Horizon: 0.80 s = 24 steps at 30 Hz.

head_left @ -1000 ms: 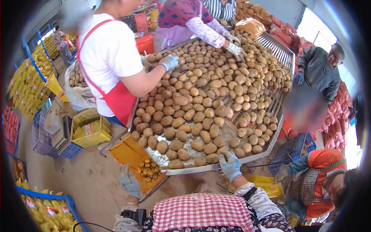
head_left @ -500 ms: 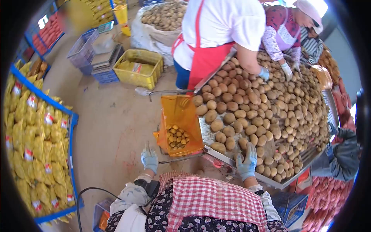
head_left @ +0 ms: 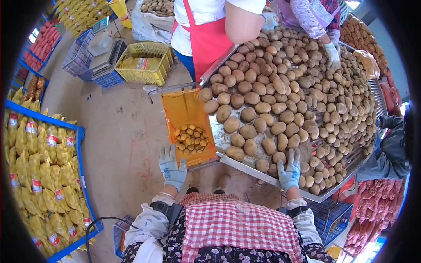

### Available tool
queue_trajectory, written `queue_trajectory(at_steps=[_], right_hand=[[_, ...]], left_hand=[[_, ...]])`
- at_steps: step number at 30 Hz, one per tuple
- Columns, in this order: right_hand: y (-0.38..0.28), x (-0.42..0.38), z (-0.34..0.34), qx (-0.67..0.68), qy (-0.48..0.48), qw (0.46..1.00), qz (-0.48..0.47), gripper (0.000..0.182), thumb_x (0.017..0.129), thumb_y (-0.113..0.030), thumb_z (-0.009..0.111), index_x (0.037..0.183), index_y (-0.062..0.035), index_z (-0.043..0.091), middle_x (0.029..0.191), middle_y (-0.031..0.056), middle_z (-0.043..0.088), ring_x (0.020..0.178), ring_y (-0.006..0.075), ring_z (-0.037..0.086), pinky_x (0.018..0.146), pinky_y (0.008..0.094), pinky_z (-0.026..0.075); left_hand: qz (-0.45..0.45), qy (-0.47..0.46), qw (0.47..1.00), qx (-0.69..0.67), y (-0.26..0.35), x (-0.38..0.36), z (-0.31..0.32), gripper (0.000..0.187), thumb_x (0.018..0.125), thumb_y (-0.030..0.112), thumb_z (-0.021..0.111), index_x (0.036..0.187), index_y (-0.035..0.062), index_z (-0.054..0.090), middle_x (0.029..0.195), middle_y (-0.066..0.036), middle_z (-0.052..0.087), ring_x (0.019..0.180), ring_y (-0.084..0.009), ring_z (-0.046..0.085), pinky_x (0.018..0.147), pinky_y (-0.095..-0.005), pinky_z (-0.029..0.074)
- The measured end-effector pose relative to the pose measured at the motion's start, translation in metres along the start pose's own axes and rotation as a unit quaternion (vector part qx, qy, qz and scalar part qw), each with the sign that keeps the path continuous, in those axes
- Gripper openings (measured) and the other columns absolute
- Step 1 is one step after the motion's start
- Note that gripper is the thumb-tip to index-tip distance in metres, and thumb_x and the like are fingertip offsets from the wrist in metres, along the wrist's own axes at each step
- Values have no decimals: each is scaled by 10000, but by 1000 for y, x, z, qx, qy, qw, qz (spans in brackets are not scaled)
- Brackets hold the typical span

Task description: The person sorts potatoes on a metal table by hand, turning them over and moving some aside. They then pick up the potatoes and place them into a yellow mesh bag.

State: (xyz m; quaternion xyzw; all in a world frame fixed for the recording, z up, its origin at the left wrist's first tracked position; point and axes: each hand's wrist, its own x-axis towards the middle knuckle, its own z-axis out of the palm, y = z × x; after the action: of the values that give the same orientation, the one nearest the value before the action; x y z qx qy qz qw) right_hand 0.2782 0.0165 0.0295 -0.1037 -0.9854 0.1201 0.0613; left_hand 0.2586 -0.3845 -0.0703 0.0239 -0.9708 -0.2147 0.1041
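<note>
In a pale blue glove, my left hand [head_left: 173, 170] stretches its fingers upward beside the lower left corner of an orange mesh bag [head_left: 179, 108]. The bag hangs with its mouth spread on a metal frame [head_left: 154, 90] at the end of the sorting table. Inside it lies a heap of small potatoes [head_left: 191, 139]. My right hand [head_left: 290, 172], gloved too, reaches over the table's metal rim [head_left: 250, 169] with fingers spread among loose potatoes [head_left: 269, 146]. Neither hand has anything gripped in it.
Across the table stands a person in a red apron [head_left: 211, 41]; another person's gloved hand [head_left: 333, 55] rests on the potatoes. A yellow crate [head_left: 153, 78] sits on the floor. Filled yellow sacks [head_left: 41, 175] line a blue rack at left. A blue crate [head_left: 332, 221] is at lower right.
My view has shifted, so the table and bag appear further left. My left hand is now closer to the bag, and my right hand's fingers are more spread. The red-aproned person's arm has moved back.
</note>
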Motion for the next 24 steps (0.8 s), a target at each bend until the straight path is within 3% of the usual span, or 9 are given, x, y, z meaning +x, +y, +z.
queue_trajectory(at_steps=[4,6,10,15,16,18,20,21,24], right_hand=[[3,8,12,-56,-74,996,1,647,851,-386,608,1388,-77,425,1503,263,184,1339,473,269,1116,492,245],[-5,8,6,-81,-72,994,11,648,851,-414,587,1386,-83,428,1492,266,214,1347,470,254,1112,503,243],[-15,-12,0,-75,-57,995,19,637,849,-423,569,1377,-92,433,1470,267,266,1346,471,250,1100,514,248],[-3,-85,-17,17,178,984,-12,374,774,-221,647,1132,-122,606,1220,144,559,1184,391,489,970,483,417],[1,-104,-24,8,201,979,22,209,746,-126,646,955,-125,635,1024,86,632,1043,338,578,876,454,472],[19,-153,-23,52,202,969,132,52,798,-136,607,843,-113,619,889,104,646,879,335,600,796,451,475],[35,-205,-4,240,156,868,405,239,919,-263,557,834,-54,636,750,88,640,726,235,621,703,351,485],[41,-225,1,242,164,860,418,239,919,-263,557,834,-54,636,750,88,640,726,235,621,703,351,485],[62,-266,19,388,169,694,583,388,953,-389,538,944,-20,656,833,31,669,724,87,571,689,295,473]], left_hand=[[26,-46,998,-19,15,5,-8,670,830,313,553,1417,51,364,1426,-199,377,1337,-414,296,1107,-513,199],[160,2,984,-82,38,10,10,662,840,304,554,1419,46,359,1449,-199,354,1353,-416,284,1108,-525,191],[308,-103,933,-152,112,46,7,679,837,332,572,1422,62,357,1467,-205,321,1369,-417,257,1111,-553,164],[464,-177,860,-117,183,83,15,708,809,353,612,1426,111,362,1497,-197,251,1366,-438,210,1106,-559,153],[479,-191,853,-81,191,88,20,713,804,360,617,1425,120,364,1489,-196,263,1360,-439,218,1106,-556,156],[500,-185,845,-35,198,93,31,704,793,373,631,1410,135,390,1465,-193,300,1353,-420,233,1109,-552,160],[500,-196,843,-6,202,97,33,695,793,373,631,1403,131,402,1459,-193,311,1353,-413,238,1109,-554,160],[487,-201,850,21,207,98,35,686,793,374,631,1395,128,414,1454,-193,323,1353,-405,244,1109,-556,160],[514,-189,836,-23,223,81,37,644,813,355,603,1383,110,430,1447,-187,344,1361,-399,248,1112,-563,155]])
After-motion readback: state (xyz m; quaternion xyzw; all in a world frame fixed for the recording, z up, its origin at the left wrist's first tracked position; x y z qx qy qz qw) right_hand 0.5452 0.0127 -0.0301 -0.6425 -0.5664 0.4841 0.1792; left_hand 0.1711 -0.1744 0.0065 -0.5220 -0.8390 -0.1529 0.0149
